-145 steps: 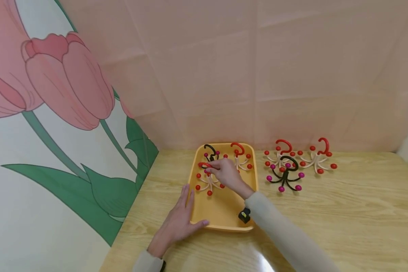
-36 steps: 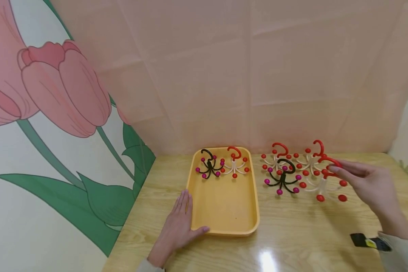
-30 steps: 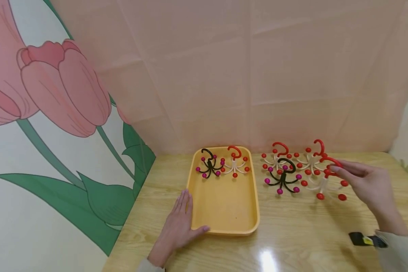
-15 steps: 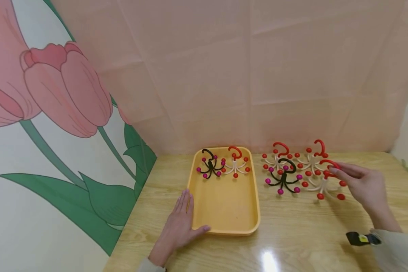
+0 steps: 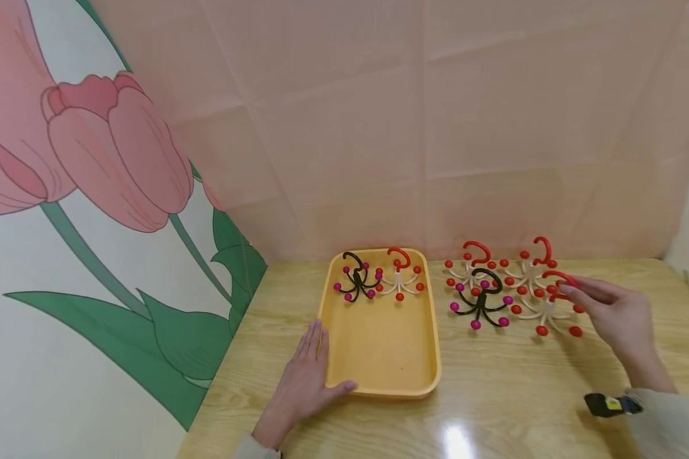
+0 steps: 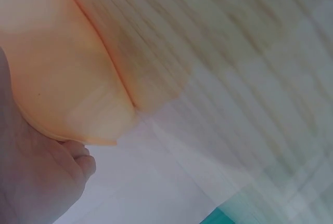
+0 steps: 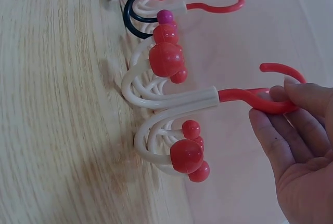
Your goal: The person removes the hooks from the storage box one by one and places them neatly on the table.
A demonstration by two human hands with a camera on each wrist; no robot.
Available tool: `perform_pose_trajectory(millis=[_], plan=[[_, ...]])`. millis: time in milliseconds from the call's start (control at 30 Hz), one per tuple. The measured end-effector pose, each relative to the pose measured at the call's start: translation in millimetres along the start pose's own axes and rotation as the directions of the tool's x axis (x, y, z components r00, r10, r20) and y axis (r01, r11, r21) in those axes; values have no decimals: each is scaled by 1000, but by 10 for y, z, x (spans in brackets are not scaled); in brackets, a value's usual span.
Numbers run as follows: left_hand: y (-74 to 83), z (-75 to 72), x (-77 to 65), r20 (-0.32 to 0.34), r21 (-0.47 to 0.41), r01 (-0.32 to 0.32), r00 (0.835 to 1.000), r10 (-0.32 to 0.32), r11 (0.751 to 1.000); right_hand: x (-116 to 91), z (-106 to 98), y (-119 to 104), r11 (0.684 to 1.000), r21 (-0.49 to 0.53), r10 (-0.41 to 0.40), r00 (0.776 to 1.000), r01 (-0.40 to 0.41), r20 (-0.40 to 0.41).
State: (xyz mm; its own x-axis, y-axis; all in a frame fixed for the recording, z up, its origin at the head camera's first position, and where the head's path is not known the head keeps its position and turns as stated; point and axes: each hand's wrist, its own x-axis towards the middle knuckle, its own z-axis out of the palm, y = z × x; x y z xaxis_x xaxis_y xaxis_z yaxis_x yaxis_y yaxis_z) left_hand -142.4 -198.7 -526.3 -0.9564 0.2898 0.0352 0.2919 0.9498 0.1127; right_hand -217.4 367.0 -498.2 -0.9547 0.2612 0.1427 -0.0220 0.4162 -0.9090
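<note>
My right hand (image 5: 622,319) pinches the red top hook of a white multi-arm hanging hook (image 7: 187,99) with red ball tips. In the right wrist view its arms are right at the wooden tabletop. Beside it stand a black hanging hook (image 5: 481,303) with magenta balls and two more red-and-white ones (image 5: 530,271). My left hand (image 5: 301,386) lies with straight fingers along the left side of a yellow tray (image 5: 379,357), its thumb at the front rim. At the tray's far end are a black hook (image 5: 356,278) and a red-and-white hook (image 5: 398,278).
The pale wooden table (image 5: 522,395) ends at a pink cloth backdrop (image 5: 344,159). A wall with painted tulips (image 5: 115,146) stands on the left. A black strap device (image 5: 605,404) sits at the right wrist.
My right hand has carried a red-and-white hanging hook out of the tray to the right side, beside the others, and lowered it slightly. The left hand stays on the tray.
</note>
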Motion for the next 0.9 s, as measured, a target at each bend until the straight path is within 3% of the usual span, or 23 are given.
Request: perform_pose_trajectory(millis=[267, 667, 900], plan=[[1, -3, 6, -1, -9, 8, 1000, -8, 1000, 4, -10, 14, 998, 20, -51, 998, 52, -29], [1, -7, 6, -1, -13, 4, 1000, -4, 1000, -18, 20, -10, 1000, 7, -17, 1000, 17, -14], [-8, 0, 9, 1, -15, -1, 1000, 1, 1000, -47, 15, -238, 999, -50, 4, 1000, -4, -14]])
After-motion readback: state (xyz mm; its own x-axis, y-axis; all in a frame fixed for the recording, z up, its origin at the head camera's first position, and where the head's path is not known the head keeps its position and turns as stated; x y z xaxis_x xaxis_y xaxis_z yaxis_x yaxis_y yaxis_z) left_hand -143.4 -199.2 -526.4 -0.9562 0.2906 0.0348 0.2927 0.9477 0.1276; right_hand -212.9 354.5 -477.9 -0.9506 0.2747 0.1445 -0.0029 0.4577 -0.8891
